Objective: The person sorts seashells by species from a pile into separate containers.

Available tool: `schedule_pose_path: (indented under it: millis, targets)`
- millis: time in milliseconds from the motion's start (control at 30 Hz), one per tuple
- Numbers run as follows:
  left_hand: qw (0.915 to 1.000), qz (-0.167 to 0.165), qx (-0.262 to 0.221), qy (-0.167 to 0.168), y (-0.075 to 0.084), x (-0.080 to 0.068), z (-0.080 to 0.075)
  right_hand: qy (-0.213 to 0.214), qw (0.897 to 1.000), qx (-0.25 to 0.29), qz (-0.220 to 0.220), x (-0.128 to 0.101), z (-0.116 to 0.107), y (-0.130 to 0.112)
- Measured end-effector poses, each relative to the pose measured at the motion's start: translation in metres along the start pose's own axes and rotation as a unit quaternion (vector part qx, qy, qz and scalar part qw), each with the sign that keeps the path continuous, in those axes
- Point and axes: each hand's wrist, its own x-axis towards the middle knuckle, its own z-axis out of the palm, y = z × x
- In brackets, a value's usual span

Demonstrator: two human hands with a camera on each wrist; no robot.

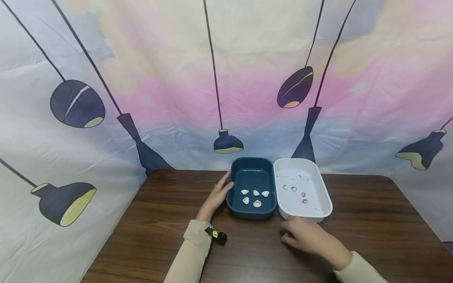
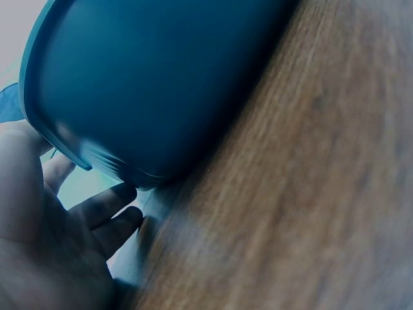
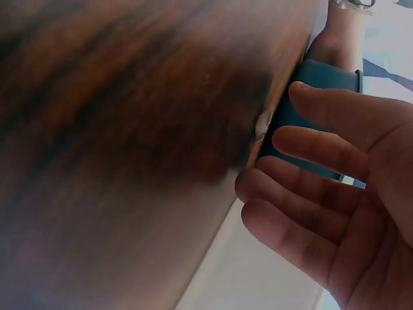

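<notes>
Overhead, the left hand (image 1: 220, 193) rests with straight fingers against the left wall of the teal tray (image 1: 235, 208) holding pale shells (image 1: 256, 197), while the right hand (image 1: 305, 236) lies on the table (image 1: 141, 236) just in front of the white tray (image 1: 325, 204). At the left wrist, loose fingers (image 2: 106, 205) sit beside the teal wall — gripping nothing. At the right wrist, the palm (image 3: 361, 213) is spread, empty, the trays just ahead.

We see dark wooden table (image 1: 141, 236), grain running left to right, rounded far corners. Behind it and along left side we get draped fabric backdrop (image 1: 247, 59): pastel pink, cream, pale blue, printed with dark navy pendant lamps (image 1: 77, 104) on thin cords. Light soft, even.
</notes>
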Motion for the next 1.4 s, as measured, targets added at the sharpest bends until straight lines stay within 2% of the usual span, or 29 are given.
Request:
schedule_pose_path:
  millis: [100,167,567,1000,1167,1400]
  targets:
    - [1.0000,0.004,-0.005,0.005,-0.001,-0.001,0.001,0.007,1.000,-0.004,0.000,0.002,0.002,0.001]
    - [0.9999,0.005,-0.009,0.013,-0.012,0.004,0.002,0.004,1.000,-0.002,0.002,0.002,0.003,0.001]
    - [0.9996,0.005,-0.009,0.025,-0.013,0.005,0.002,-0.009,1.000,-0.002,0.019,0.007,0.004,-0.007]
    - [0.9996,-0.012,-0.008,0.024,-0.012,0.005,0.004,-0.061,0.998,0.025,0.024,0.010,-0.001,-0.010]
    - [0.9996,-0.015,-0.010,0.021,-0.012,0.005,0.004,-0.070,0.997,0.031,0.012,0.010,-0.006,-0.012]
    - [0.9997,-0.004,-0.005,0.023,-0.011,0.005,0.003,-0.081,0.995,0.051,-0.003,0.007,-0.020,-0.013]
